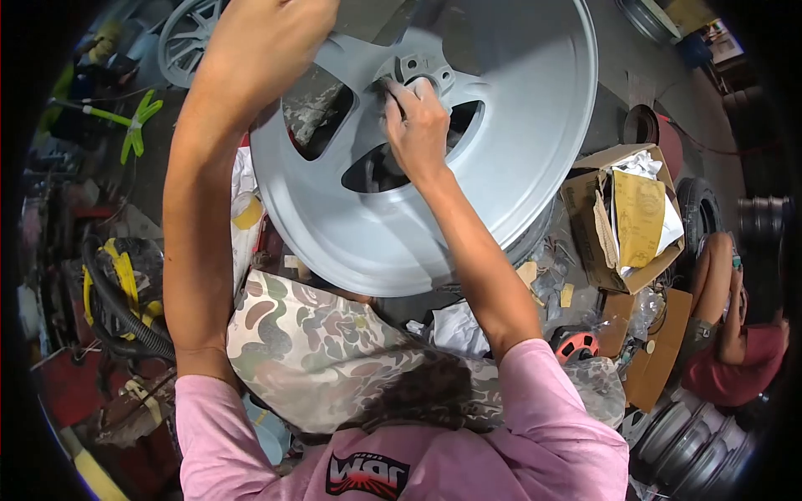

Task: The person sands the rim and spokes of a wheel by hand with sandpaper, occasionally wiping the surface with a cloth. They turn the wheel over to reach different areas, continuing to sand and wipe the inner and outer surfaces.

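Note:
A large grey wheel rim [351,242] is tilted in front of me, its spokes and hub facing up. My right hand [419,129] is at the hub [409,67], fingers bent and pressed together beside the bolt holes. Whatever may be between these fingertips is too hidden to name. At the top edge of the view, my left hand [271,33] is over the upper left part of the rim. Its fingers are mostly cut off, so their pose does not show.
To the right stands a cardboard box [589,238] with crumpled paper and a brown sheet [639,217]. Another person [735,359] sits at the far right near stacked rims [689,451]. A black corrugated hose [125,309] lies left, below a green stand [134,123].

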`<state>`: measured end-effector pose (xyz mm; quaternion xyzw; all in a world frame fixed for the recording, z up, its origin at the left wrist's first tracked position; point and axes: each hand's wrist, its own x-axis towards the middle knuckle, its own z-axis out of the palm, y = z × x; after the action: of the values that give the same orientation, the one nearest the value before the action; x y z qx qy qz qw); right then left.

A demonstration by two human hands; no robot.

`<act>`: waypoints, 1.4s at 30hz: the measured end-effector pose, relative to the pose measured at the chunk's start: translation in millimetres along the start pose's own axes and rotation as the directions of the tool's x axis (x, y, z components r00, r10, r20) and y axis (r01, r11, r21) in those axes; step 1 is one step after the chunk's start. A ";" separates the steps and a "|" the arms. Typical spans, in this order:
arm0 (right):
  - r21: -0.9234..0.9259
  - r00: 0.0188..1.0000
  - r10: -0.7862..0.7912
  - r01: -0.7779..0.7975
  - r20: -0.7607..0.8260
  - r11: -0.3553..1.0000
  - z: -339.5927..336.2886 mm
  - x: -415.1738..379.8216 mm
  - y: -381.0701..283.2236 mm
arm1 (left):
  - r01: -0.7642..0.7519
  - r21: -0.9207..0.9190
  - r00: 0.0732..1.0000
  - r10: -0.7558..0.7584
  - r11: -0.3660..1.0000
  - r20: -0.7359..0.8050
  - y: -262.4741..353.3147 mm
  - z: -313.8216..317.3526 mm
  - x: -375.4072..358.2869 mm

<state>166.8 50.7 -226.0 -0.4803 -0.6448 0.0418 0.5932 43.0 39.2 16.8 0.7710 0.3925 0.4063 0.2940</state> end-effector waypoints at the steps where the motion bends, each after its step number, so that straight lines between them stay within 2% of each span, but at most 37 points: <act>1: -0.019 0.999 -0.008 0.009 0.032 1.000 0.0 0.2 -2.5 | -0.002 0.073 0.999 0.006 0.997 -0.052 5.7 5.2 -3.3; 3: -0.018 0.989 -0.017 0.020 0.150 1.000 -8.8 -8.0 -3.6 | -0.012 0.142 0.994 0.027 0.990 -0.103 6.9 3.6 -1.3; 4: -0.021 0.989 -0.021 0.025 0.146 0.999 -19.0 -17.9 -1.0 | -0.018 0.112 0.999 0.023 0.994 -0.043 0.4 -5.0 2.5; 5: 0.014 0.972 -0.026 0.024 0.234 1.000 -31.2 -28.1 3.5 | -0.022 0.082 1.000 0.021 0.996 0.015 -3.5 -10.0 4.9; 6: 0.050 0.946 -0.033 0.018 0.323 0.999 -45.0 -30.3 0.5 | -0.023 0.082 1.000 0.022 0.996 0.012 -3.8 -8.9 5.2; 7: 0.018 0.944 0.071 -0.081 0.323 0.997 -60.5 -30.6 0.3 | -0.041 0.062 0.999 0.043 0.997 -0.027 -4.2 -4.9 4.1; 9: -0.027 0.951 0.200 -0.199 0.236 0.980 -90.4 -24.3 -4.8 | -0.049 0.037 0.997 0.051 0.998 -0.052 -9.6 -0.1 -0.5; 10: -0.046 0.945 0.271 -0.267 0.181 0.962 -107.2 -21.3 -6.8 | -0.111 0.063 0.990 0.116 0.992 -0.084 -14.6 0.9 0.7; 11: -0.076 0.963 0.260 -0.254 0.074 0.964 -126.2 -23.5 -1.2 | -0.174 0.086 0.977 0.183 0.981 -0.110 -16.7 1.7 2.0; 12: -0.116 0.968 0.248 -0.251 -0.035 0.961 -150.1 -29.5 5.1 | -0.181 0.066 0.978 0.187 0.981 -0.088 -15.7 2.5 1.4; 14: -0.172 0.912 0.329 -0.375 -0.246 0.911 -208.7 -43.4 22.1 | -0.026 0.008 0.988 0.027 1.000 -0.153 -11.9 3.7 -2.7; 15: -0.170 0.853 0.408 -0.477 -0.324 0.862 -235.6 -55.1 27.5 | 0.100 0.021 0.993 -0.099 0.995 -0.064 -0.7 -2.8 -3.3; 16: -0.154 0.782 0.477 -0.571 -0.401 0.806 -260.6 -70.4 33.6 | -0.031 0.052 0.999 0.033 0.998 -0.043 -13.8 -6.5 0.0; 18: -0.620 0.888 0.400 -0.448 -0.226 0.644 -305.1 -115.7 59.7 | -0.054 0.263 0.998 0.056 0.963 -0.001 -23.5 -21.4 7.6; 20: -0.752 0.809 0.582 -0.430 -0.075 0.500 -320.3 -162.4 73.2 | -0.057 0.228 0.998 0.064 0.972 -0.024 -37.9 -27.0 10.0; 21: -0.773 0.869 0.474 -0.397 -0.143 0.495 -309.5 -159.5 64.5 | -0.137 0.199 0.991 0.136 0.970 0.021 -32.9 -18.2 13.4; 22: -0.712 0.859 0.451 -0.473 -0.242 0.519 -293.4 -152.2 52.6 | -0.095 0.193 0.995 0.098 0.977 -0.007 -32.0 -14.3 12.5; 24: -0.573 0.959 0.227 -0.285 -0.171 0.768 -247.9 -109.9 25.5 | 0.033 0.252 0.998 -0.016 0.967 -0.068 -22.2 -5.7 13.3; 25: -0.516 0.976 0.192 -0.217 -0.103 0.829 -220.5 -91.9 12.6 | 0.012 0.342 0.997 0.014 0.940 -0.073 -21.3 -4.6 14.4; 26: -0.453 0.989 0.140 -0.144 -0.041 0.880 -187.8 -71.9 0.7 | 0.004 0.353 0.997 0.022 0.936 -0.069 -14.8 -3.2 12.8; 27: -0.310 0.989 0.144 -0.129 0.024 0.942 -148.9 -54.4 -14.4 | -0.017 0.381 0.997 0.043 0.925 -0.061 -5.9 -1.7 7.5; 29: -0.136 0.986 -0.132 0.146 0.103 0.980 -75.9 -20.6 -28.9 | -0.022 0.401 0.997 0.051 0.916 -0.062 -8.1 -1.2 7.4; 30: -0.203 0.967 -0.121 0.168 0.225 0.965 -47.5 -10.0 -36.1 | -0.025 0.403 0.997 0.054 0.915 -0.060 -15.0 -3.4 6.7; 31: -0.276 0.934 -0.089 0.192 0.346 0.942 -18.7 -0.2 -37.6 | 0.047 0.373 0.997 -0.023 0.927 -0.068 -22.3 -6.6 5.9; 32: -0.373 0.935 -0.108 0.239 0.339 0.897 8.0 10.2 -40.6 | 0.120 0.341 0.992 -0.101 0.933 -0.074 -26.4 -8.4 6.8; 33: -0.467 0.934 -0.124 0.279 0.335 0.839 29.6 17.3 -43.7 | 0.118 0.339 0.993 -0.100 0.934 -0.070 -26.7 -6.6 6.9; 34: -0.474 0.935 -0.119 0.276 0.335 0.836 44.5 20.9 -45.4 | 0.027 0.304 0.997 -0.002 0.952 -0.082 -25.4 -2.7 5.2; 35: -0.514 0.959 -0.041 0.186 0.281 0.837 55.4 22.7 -45.7 | -0.065 0.267 0.991 0.094 0.962 -0.098 -24.5 0.9 3.1; 36: -0.551 0.974 0.038 0.094 0.224 0.829 62.7 22.4 -47.1 | -0.064 0.254 0.992 0.090 0.965 -0.093 -22.2 1.9 0.7; 38: -0.540 0.976 0.030 0.093 0.215 0.836 66.9 11.6 -48.9 | 0.102 0.262 0.990 -0.072 0.960 -0.119 -15.9 3.4 -0.7; 40: -0.449 0.961 -0.040 0.165 0.275 0.878 58.5 -6.5 -49.6 | 0.069 0.238 0.991 -0.038 0.969 -0.130 -27.0 2.4 3.0; 41: -0.418 0.965 -0.158 0.235 0.210 0.878 49.2 -11.9 -48.8 | 0.012 0.165 0.991 0.010 0.986 -0.133 -14.0 16.0 -4.6; 42: -0.440 0.966 -0.128 0.218 0.226 0.871 28.0 -10.0 -51.4 | -0.045 0.093 0.988 0.058 0.995 -0.143 2.0 25.9 -10.5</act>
<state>113.4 30.9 -209.5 -0.5413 -0.7302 -0.1207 0.3992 62.1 25.9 1.3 0.7617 0.4106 0.4507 0.2194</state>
